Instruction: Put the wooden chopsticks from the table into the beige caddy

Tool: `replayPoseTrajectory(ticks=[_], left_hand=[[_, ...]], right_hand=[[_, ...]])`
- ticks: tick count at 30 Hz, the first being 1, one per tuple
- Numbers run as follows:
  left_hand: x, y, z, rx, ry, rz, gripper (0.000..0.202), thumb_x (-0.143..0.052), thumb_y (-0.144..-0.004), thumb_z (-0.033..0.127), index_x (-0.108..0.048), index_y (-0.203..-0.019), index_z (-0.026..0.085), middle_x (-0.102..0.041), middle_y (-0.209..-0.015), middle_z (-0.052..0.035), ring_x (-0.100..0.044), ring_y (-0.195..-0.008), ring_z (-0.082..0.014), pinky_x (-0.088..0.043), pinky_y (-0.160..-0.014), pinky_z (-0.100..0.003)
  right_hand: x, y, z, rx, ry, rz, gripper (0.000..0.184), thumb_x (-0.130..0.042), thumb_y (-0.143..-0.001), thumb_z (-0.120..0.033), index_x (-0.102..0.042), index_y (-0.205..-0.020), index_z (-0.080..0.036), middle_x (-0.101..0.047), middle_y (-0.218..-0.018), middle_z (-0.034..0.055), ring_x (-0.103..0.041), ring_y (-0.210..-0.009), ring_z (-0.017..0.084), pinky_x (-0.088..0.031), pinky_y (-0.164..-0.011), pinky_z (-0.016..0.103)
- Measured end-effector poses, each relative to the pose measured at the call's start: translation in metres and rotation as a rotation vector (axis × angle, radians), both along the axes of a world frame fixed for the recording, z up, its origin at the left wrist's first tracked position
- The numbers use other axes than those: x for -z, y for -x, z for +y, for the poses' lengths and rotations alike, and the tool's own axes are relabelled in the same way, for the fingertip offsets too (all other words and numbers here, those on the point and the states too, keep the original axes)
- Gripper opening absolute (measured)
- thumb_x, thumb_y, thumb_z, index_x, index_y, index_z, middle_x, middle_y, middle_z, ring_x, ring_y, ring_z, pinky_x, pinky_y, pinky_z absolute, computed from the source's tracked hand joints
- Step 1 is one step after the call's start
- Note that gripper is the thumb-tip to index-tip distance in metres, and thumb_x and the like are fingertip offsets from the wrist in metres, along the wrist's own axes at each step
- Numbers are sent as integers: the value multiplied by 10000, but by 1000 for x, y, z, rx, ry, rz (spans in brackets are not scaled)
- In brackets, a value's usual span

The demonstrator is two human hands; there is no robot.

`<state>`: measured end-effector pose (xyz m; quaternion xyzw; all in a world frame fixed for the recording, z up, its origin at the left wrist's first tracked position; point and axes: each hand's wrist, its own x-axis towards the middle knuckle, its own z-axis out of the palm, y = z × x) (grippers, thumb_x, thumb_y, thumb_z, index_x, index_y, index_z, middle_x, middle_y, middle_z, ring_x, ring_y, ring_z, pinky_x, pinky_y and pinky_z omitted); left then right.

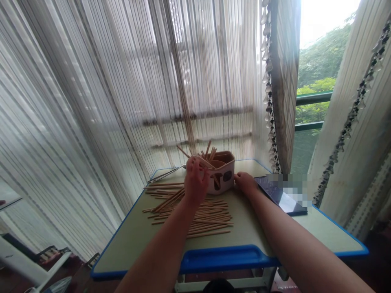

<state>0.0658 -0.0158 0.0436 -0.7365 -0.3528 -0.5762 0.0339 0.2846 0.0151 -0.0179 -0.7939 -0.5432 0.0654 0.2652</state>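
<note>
A white utensil holder (227,185) with a brown inside and dark printed shapes stands upright near the back of the small table. Several wooden chopsticks (209,149) lean out of its left side. My left hand (197,179) is at the holder's left front with its fingers curled around a chopstick (182,151) slanting up to the left. Part of the holder is hidden behind this hand. At the holder's right side, my right hand (245,182) grips its lower edge with closed fingers. Many loose chopsticks (210,217) lie on the tabletop in front, partly under my left forearm.
The table (122,244) has a blue rim and a blue front groove (226,257). Metal utensils (166,174) lie at the back left. A dark flat case or book (281,199) rests at the right. Sheer curtains (122,81) hang close behind the table.
</note>
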Motion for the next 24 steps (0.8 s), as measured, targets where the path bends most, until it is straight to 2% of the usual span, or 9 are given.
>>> replayPoseTrajectory(ticks=[3,5,9,11,13,16,20,24], left_hand=[[2,-1,3,95,21,97,414,-475,-827,151,-454,-1236,211,-447,-1304,-106,-560,-1002,-176,-527,-797,-303],[4,-2,7,141,40,113,465,-476,-826,151,-417,-1282,220,-437,-1319,-106,-551,-1035,-182,-532,-792,-296],[7,-4,15,258,116,133,459,-469,-836,162,-432,-1286,243,-422,-1327,-98,-598,-738,-94,-545,-643,-236],[5,-2,15,269,127,147,380,-456,-849,173,-508,-1220,232,-442,-1294,-90,-597,-741,-89,-541,-658,-229],[1,2,13,203,104,168,330,-451,-855,188,-552,-1168,213,-463,-1259,-92,-595,-898,-137,-534,-751,-256],[-5,7,7,43,37,245,371,-466,-847,212,-509,-1216,192,-447,-1284,-111,-523,-1104,-212,-503,-868,-325],[-11,11,2,-139,-25,326,445,-478,-839,249,-436,-1279,197,-307,-1414,-127,-500,-1153,-252,-523,-832,-353],[-12,11,0,-194,-66,324,459,-489,-836,267,-430,-1283,181,-201,-1463,-143,-412,-1242,-293,-506,-866,-383]], right_hand=[[-1,0,0,-5,7,7,388,-360,-817,-409,-684,-837,-195,-672,-892,91,-596,-787,195,-348,-581,254],[-1,0,0,-7,17,9,388,-360,-818,-407,-685,-849,-197,-673,-894,90,-595,-785,192,-356,-595,254],[0,1,1,-4,20,2,402,-350,-824,-420,-684,-846,-198,-670,-885,91,-593,-780,192,-357,-606,256],[0,1,1,-3,20,-2,403,-348,-822,-417,-683,-839,-194,-669,-879,92,-592,-776,192,-352,-599,254],[0,1,0,-6,8,-5,398,-348,-818,-410,-681,-838,-192,-670,-880,91,-592,-778,194,-346,-588,254],[0,1,-1,-14,-6,-3,394,-351,-815,-413,-678,-834,-196,-671,-883,88,-592,-780,196,-343,-580,256],[0,0,0,-18,3,-2,404,-343,-824,-423,-679,-820,-198,-672,-871,89,-595,-775,194,-346,-583,257],[2,0,2,-13,-7,-22,394,-348,-825,-414,-676,-813,-196,-672,-869,87,-596,-779,196,-334,-568,255]])
